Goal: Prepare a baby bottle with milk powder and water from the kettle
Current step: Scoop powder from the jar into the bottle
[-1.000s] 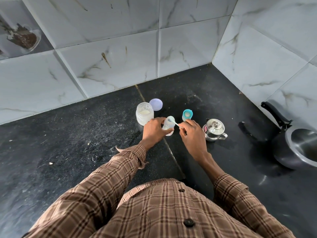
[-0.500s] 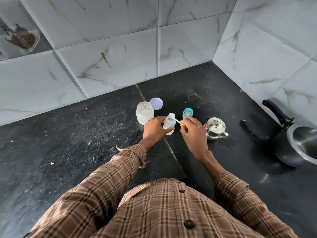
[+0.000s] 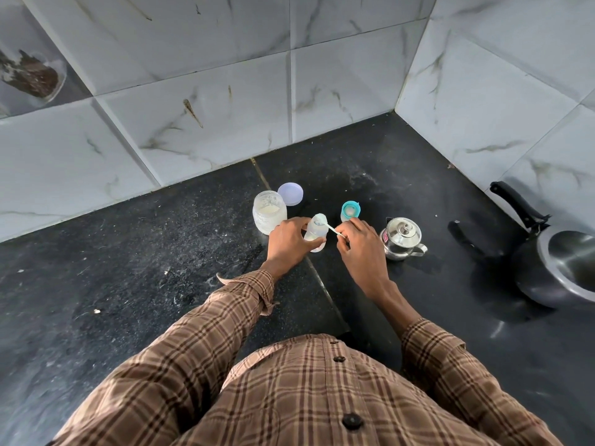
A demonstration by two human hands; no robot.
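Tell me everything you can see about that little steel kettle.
The kettle is a small, shiny pot that looks like polished steel. It has a domed lid with a round knob, a loop handle on its right side and a red label on its left. It stands upright, closed, on the black counter, just right of the right hand, untouched.

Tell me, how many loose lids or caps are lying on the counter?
2: a pale purple lid behind the powder jar, and a teal bottle cap beyond the right hand. Others could be hidden.
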